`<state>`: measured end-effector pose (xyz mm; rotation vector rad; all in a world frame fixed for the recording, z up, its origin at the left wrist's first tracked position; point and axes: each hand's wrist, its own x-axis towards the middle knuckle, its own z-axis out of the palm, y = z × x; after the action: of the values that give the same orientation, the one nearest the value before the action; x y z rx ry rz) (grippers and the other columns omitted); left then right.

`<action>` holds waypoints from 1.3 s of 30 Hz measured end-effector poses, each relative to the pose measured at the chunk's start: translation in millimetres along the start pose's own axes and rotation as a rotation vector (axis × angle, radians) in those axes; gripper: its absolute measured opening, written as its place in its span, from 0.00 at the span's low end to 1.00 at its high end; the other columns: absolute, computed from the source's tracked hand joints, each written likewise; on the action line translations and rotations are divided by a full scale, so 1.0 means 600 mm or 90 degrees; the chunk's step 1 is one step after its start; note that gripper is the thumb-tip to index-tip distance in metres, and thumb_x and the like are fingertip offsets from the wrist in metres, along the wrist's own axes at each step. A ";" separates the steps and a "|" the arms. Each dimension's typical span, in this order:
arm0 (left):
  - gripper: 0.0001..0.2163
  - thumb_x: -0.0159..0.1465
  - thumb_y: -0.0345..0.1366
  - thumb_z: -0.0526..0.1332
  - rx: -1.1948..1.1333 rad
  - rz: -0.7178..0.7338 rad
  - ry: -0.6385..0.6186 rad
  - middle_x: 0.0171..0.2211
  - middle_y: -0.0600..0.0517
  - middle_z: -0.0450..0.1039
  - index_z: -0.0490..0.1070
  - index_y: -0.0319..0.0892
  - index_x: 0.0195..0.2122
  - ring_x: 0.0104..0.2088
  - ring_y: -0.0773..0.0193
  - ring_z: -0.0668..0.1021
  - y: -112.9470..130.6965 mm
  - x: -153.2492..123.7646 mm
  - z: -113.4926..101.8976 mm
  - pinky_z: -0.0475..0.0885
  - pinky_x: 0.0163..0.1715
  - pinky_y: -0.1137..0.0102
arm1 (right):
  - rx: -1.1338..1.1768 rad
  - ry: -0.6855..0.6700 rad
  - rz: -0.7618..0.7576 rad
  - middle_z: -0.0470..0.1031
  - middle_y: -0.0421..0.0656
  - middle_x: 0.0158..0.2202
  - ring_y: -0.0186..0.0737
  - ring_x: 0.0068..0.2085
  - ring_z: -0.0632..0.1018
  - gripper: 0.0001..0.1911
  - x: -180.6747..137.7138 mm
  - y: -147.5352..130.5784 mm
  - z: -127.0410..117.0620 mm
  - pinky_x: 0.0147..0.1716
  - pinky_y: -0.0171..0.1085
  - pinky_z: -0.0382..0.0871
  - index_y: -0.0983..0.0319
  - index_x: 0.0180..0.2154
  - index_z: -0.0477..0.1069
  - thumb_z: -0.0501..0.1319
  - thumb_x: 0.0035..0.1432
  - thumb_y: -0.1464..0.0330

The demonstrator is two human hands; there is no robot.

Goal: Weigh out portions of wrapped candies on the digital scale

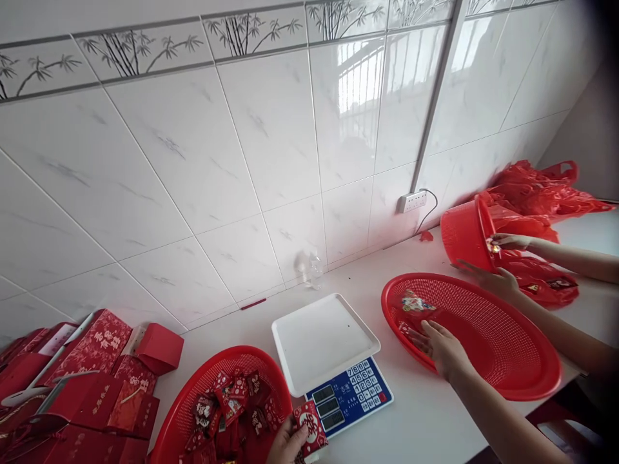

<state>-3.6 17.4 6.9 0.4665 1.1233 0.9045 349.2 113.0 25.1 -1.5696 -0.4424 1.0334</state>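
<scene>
My left hand (286, 443) pinches a red candy packet (310, 428) with white lettering, in front of the scale's displays. Beside it, a red plastic basket (169, 412) contains many small red and dark wrapped packets (235, 403). My right hand (445, 351) reaches into a second, wide red basket (512, 341), its fingers stretched out near its left wall. Close to those fingers lie a colourful packet (416, 301) and a small, partly hidden wrapped piece. Between the baskets stands a digital scale with a blue keypad (351, 396) and a bare white tray (324, 338).
At right, a co-worker's hands (503, 282) hold a tilted red basket (464, 235) and a small wrapped item. Red plastic bags (536, 193) lie behind. Red gift boxes (94, 354) are piled at left. A power strip (412, 202) and clear bottle (315, 269) are by the wall.
</scene>
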 end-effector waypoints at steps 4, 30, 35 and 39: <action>0.24 0.46 0.43 0.70 0.001 0.023 -0.096 0.37 0.46 0.78 0.72 0.40 0.43 0.42 0.54 0.78 0.027 -0.016 0.044 0.68 0.47 0.63 | 0.002 -0.192 0.113 0.74 0.48 0.43 0.38 0.38 0.78 0.19 -0.085 0.004 0.035 0.37 0.36 0.73 0.60 0.46 0.63 0.61 0.52 0.65; 0.33 0.43 0.26 0.65 -0.062 0.058 0.074 0.42 0.46 0.70 0.57 0.44 0.51 0.38 0.60 0.76 0.019 -0.006 0.041 0.70 0.40 0.66 | -0.168 -0.581 0.181 0.76 0.50 0.35 0.39 0.32 0.77 0.25 -0.188 0.082 0.196 0.36 0.39 0.71 0.69 0.42 0.70 0.68 0.43 0.61; 0.24 0.43 0.36 0.70 0.039 0.126 0.099 0.35 0.47 0.73 0.67 0.41 0.41 0.36 0.62 0.76 0.023 -0.002 0.053 0.70 0.36 0.69 | -0.138 -0.742 0.249 0.76 0.42 0.28 0.32 0.29 0.76 0.19 -0.251 0.093 0.183 0.33 0.34 0.67 0.65 0.34 0.70 0.67 0.42 0.59; 0.18 0.44 0.40 0.70 0.125 0.161 0.084 0.29 0.50 0.74 0.70 0.39 0.34 0.31 0.65 0.74 0.022 -0.001 0.053 0.69 0.32 0.72 | -0.161 -0.701 0.225 0.75 0.41 0.24 0.31 0.26 0.75 0.16 -0.245 0.096 0.180 0.29 0.33 0.65 0.65 0.30 0.68 0.67 0.39 0.63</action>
<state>20.2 27.8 29.3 0.7311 1.2998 1.0619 168.2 50.3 30.7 -1.1760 -1.0845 2.1676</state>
